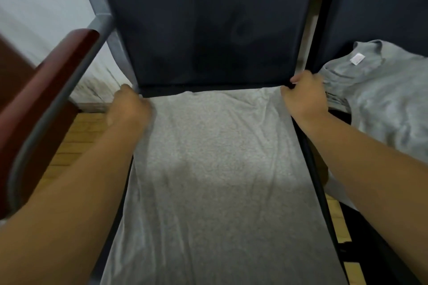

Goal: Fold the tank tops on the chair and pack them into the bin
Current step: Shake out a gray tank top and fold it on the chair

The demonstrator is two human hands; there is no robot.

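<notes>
A light grey tank top (pixel 215 169) lies spread flat over the dark seat of a chair (pixel 208 30), running from the backrest down to the frame's bottom edge. My left hand (pixel 129 106) grips its far left corner beside the backrest. My right hand (pixel 305 95) grips its far right corner. More grey tank tops (pixel 379 99) lie in a crumpled heap on the seat to the right, one showing a white neck label. No bin is in view.
A reddish wooden armrest (pixel 46 90) on a grey metal frame (pixel 102 25) runs along the left. A second dark chair back (pixel 379 2) stands at the right. Wooden floor (pixel 76 141) shows between the chairs, and a pale wall at far left.
</notes>
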